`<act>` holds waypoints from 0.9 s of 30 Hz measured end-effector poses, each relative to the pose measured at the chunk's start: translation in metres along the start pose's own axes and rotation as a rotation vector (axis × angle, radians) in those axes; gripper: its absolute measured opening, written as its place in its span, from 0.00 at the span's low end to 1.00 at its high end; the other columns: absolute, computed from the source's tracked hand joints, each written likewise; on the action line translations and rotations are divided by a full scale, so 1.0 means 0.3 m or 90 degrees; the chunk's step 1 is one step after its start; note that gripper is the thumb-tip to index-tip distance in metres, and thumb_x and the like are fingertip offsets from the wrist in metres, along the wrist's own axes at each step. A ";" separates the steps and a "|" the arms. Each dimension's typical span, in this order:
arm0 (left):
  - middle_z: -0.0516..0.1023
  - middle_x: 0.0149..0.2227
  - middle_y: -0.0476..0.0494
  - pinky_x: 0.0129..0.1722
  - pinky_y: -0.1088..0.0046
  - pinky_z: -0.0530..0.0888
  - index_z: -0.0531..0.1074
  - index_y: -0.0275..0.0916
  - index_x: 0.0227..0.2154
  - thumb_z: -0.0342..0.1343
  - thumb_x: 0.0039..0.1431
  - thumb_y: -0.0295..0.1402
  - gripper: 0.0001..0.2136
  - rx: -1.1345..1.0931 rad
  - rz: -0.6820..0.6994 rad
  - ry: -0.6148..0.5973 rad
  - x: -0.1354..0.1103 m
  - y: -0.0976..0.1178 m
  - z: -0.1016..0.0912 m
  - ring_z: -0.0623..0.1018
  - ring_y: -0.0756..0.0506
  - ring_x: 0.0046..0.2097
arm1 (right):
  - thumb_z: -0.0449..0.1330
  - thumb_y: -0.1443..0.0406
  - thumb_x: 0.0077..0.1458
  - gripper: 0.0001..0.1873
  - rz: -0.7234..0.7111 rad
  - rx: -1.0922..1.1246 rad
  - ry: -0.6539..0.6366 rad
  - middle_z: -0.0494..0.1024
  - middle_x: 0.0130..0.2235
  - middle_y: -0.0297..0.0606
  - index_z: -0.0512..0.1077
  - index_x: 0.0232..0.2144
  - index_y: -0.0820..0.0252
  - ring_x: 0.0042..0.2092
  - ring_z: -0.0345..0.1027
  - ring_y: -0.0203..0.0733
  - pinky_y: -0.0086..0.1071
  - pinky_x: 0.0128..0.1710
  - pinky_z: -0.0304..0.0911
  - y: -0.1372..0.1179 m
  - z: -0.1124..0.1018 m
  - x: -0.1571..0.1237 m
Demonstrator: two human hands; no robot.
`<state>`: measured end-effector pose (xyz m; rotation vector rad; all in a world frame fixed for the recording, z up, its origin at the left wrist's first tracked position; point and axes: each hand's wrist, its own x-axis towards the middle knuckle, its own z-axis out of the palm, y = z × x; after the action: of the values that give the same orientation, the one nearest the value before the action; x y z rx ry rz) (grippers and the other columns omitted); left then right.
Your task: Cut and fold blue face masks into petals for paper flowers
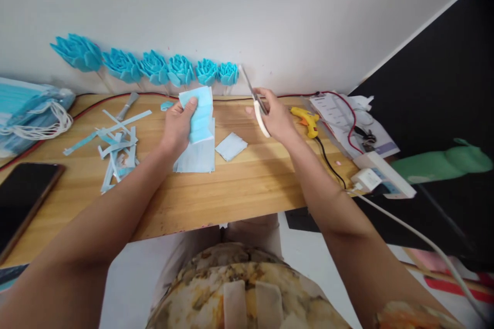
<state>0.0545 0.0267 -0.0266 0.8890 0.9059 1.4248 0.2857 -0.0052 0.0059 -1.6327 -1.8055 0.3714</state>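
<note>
My left hand (179,122) pinches a light-blue piece of pleated face-mask fabric (201,118), thumb on its front. Beneath it, more pale blue sheets (196,158) lie flat on the wooden table. In my right hand (275,115) is a pair of scissors (259,113) with white handles, blades pointing up and away toward the wall, apart from the fabric. A small pale square of the fabric (231,146) rests on the table between my hands. To the left of my left hand, cut strips (118,146) lie in a loose pile.
Several blue fabric flowers (154,68) lean along the wall. A yellow glue gun (306,121) lies right, near papers (370,128) and a power strip (384,177). At left are a phone (27,198) and packaged masks (34,113). A red-black cable (349,110) runs along the back.
</note>
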 end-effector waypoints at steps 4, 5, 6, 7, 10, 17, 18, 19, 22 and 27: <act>0.74 0.21 0.52 0.20 0.79 0.69 0.73 0.37 0.27 0.66 0.56 0.42 0.14 0.017 0.014 -0.010 0.002 -0.005 -0.008 0.69 0.53 0.21 | 0.62 0.61 0.54 0.25 0.022 -0.254 -0.074 0.83 0.41 0.44 0.72 0.55 0.55 0.43 0.76 0.58 0.46 0.43 0.68 0.091 -0.072 -0.092; 0.74 0.22 0.52 0.20 0.78 0.69 0.73 0.37 0.27 0.67 0.55 0.44 0.15 0.019 0.014 -0.011 0.003 -0.007 -0.011 0.70 0.53 0.21 | 0.62 0.62 0.54 0.24 0.037 -0.269 -0.092 0.83 0.39 0.44 0.73 0.54 0.56 0.42 0.77 0.58 0.46 0.42 0.68 0.117 -0.083 -0.118; 0.75 0.22 0.51 0.21 0.78 0.69 0.74 0.37 0.27 0.67 0.54 0.45 0.15 0.020 0.012 -0.012 0.004 -0.009 -0.012 0.70 0.53 0.21 | 0.63 0.61 0.53 0.24 0.057 -0.274 -0.093 0.82 0.37 0.45 0.75 0.53 0.57 0.40 0.77 0.58 0.46 0.41 0.67 0.142 -0.092 -0.142; 0.75 0.23 0.51 0.21 0.77 0.70 0.74 0.38 0.28 0.67 0.54 0.45 0.15 0.019 0.010 -0.013 0.005 -0.011 -0.014 0.70 0.53 0.22 | 0.63 0.62 0.53 0.23 0.070 -0.278 -0.077 0.82 0.36 0.45 0.75 0.52 0.58 0.40 0.76 0.58 0.45 0.40 0.67 0.167 -0.101 -0.164; 0.76 0.24 0.51 0.23 0.75 0.71 0.75 0.38 0.29 0.67 0.54 0.44 0.14 0.024 0.006 -0.011 0.007 -0.017 -0.015 0.71 0.52 0.22 | 0.61 0.64 0.55 0.24 0.093 -0.323 -0.014 0.82 0.36 0.46 0.73 0.55 0.59 0.36 0.75 0.52 0.41 0.36 0.64 0.222 -0.121 -0.214; 0.76 0.24 0.50 0.24 0.74 0.70 0.75 0.39 0.28 0.65 0.56 0.43 0.12 0.050 -0.001 -0.015 -0.005 -0.009 -0.006 0.73 0.51 0.24 | 0.62 0.58 0.58 0.19 0.060 -0.436 -0.045 0.81 0.36 0.51 0.78 0.49 0.62 0.40 0.74 0.54 0.42 0.39 0.64 0.182 -0.145 -0.247; 0.76 0.24 0.50 0.24 0.74 0.71 0.75 0.39 0.28 0.66 0.55 0.43 0.12 0.050 -0.008 -0.019 -0.008 -0.008 -0.005 0.73 0.50 0.24 | 0.61 0.58 0.59 0.20 0.048 -0.431 -0.041 0.81 0.38 0.52 0.78 0.49 0.62 0.42 0.74 0.56 0.43 0.41 0.64 0.163 -0.148 -0.241; 0.76 0.25 0.50 0.24 0.74 0.71 0.76 0.39 0.28 0.67 0.53 0.43 0.12 0.048 -0.015 -0.023 -0.011 -0.007 -0.003 0.73 0.50 0.24 | 0.59 0.58 0.60 0.21 0.033 -0.404 -0.035 0.82 0.41 0.53 0.77 0.51 0.62 0.44 0.74 0.57 0.44 0.44 0.65 0.142 -0.148 -0.232; 0.77 0.26 0.49 0.25 0.74 0.72 0.77 0.39 0.28 0.71 0.46 0.44 0.15 0.049 -0.027 -0.053 -0.022 -0.011 0.000 0.73 0.51 0.25 | 0.56 0.55 0.63 0.25 -0.010 -0.181 -0.047 0.81 0.49 0.50 0.73 0.57 0.59 0.50 0.75 0.55 0.46 0.49 0.66 0.081 -0.124 -0.188; 0.75 0.24 0.50 0.22 0.77 0.69 0.77 0.37 0.26 0.71 0.44 0.49 0.19 0.127 -0.005 -0.132 -0.044 -0.010 0.005 0.70 0.52 0.23 | 0.51 0.45 0.65 0.30 -0.024 0.168 -0.063 0.81 0.50 0.43 0.71 0.59 0.54 0.49 0.76 0.48 0.42 0.51 0.68 -0.013 -0.034 -0.094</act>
<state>0.0576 0.0137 -0.0290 1.1581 0.9016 1.2235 0.2892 -0.0350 0.0078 -1.4176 -1.7706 0.6536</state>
